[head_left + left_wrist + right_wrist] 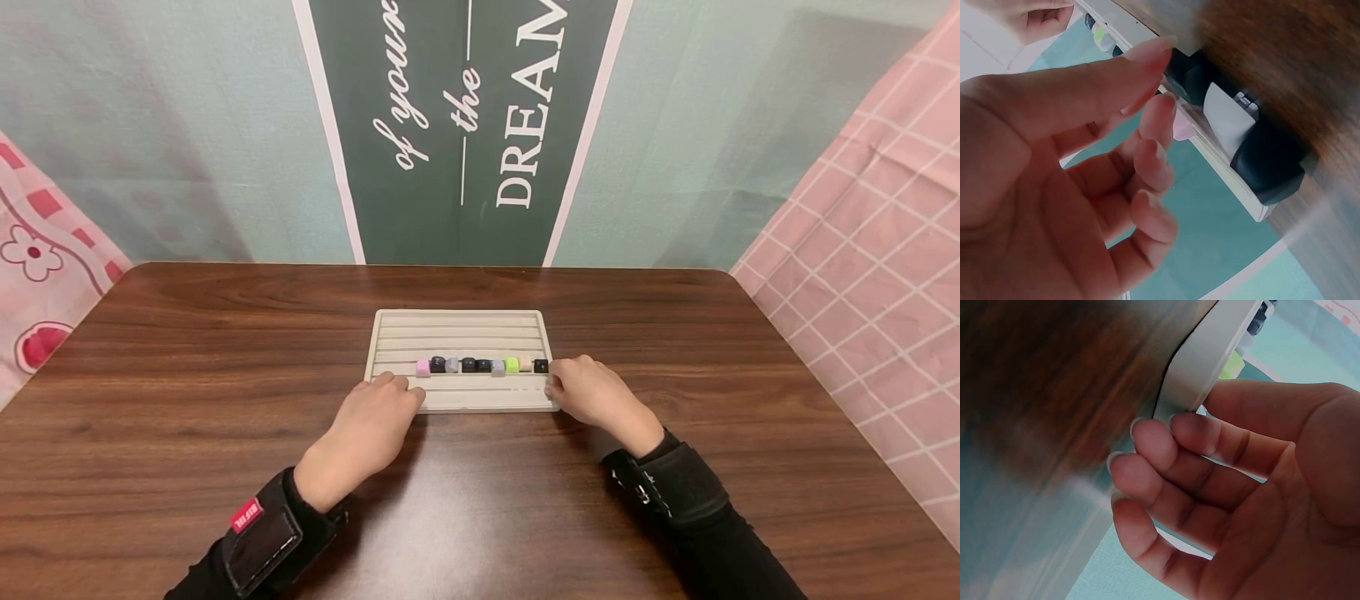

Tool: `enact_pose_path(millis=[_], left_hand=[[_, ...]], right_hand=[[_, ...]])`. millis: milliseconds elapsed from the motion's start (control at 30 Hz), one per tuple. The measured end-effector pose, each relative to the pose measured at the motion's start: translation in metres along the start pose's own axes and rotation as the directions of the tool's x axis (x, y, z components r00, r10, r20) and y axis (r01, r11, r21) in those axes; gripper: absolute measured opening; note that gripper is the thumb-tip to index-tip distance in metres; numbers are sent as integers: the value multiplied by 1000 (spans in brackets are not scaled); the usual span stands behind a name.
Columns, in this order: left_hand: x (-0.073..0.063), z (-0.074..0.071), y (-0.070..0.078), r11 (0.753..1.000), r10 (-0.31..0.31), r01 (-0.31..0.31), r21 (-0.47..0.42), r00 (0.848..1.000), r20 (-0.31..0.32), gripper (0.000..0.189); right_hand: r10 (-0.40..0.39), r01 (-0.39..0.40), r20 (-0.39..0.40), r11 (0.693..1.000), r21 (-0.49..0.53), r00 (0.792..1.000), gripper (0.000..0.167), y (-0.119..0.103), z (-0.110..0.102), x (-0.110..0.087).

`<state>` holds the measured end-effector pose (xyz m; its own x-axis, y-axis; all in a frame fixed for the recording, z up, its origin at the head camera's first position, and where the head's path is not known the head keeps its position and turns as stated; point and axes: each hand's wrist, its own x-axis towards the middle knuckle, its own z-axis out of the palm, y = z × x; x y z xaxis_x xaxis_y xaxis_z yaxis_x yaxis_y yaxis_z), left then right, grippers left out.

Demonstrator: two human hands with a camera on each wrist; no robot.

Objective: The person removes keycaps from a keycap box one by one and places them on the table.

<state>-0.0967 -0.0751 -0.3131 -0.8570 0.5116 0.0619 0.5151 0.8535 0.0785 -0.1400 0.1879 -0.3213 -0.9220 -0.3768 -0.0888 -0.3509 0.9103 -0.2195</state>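
A white ridged tray (pixel 457 404) lies on the table with a row of small keycaps (pixel 468 365) in pink, black, grey, lime green and cream across it. At its front left corner is my left hand (pixel 371 425), fingers bent. In the left wrist view the thumb and index fingertips pinch a black keycap (pixel 1190 78); a white keycap (pixel 1225 119) and another black keycap (pixel 1269 162) stand beside it, hidden by the hand in the head view. My right hand (pixel 596 396) grips the tray's front right corner, thumb over the rim and fingers curled below it.
A dark wood-grain table (pixel 187 375) carries the tray. Behind it hangs a teal cloth (pixel 187 125) with a dark green lettered panel (pixel 427 208). Pink patterned cloth (pixel 885 208) borders the right side, and another flowered pink cloth (pixel 52 250) the left.
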Motion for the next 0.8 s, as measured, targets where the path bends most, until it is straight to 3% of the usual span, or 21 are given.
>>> enact_pose_path(millis=[533, 800], left_hand=[[0, 3, -3, 999, 21, -20, 26, 999, -30, 15], [-3, -2, -6, 999, 37, -36, 33, 999, -38, 15]], right_hand=[[6, -6, 7, 1000, -2, 1000, 22, -1, -1, 1], [7, -7, 0, 1000, -9, 1000, 23, -1, -1, 1]])
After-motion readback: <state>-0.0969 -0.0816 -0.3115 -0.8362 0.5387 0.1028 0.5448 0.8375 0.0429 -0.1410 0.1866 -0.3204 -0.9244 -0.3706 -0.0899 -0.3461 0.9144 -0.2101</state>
